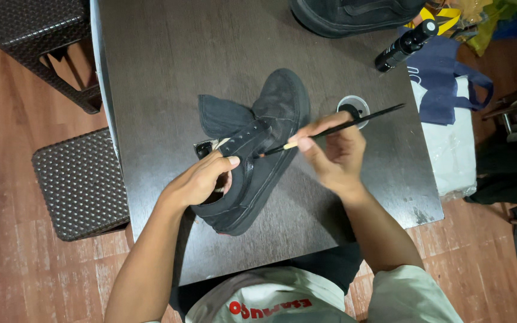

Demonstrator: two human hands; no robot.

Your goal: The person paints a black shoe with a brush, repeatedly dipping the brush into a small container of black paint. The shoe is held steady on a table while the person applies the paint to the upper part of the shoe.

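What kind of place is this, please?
Probably a room at home, not a workshop: a dark wooden table, a reddish wood-plank floor, woven dark stools and a navy cloth tote bag beside it.

Shoe at table centre, small cup at its three o'clock, spray bottle at two, second shoe at twelve, stool at nine.
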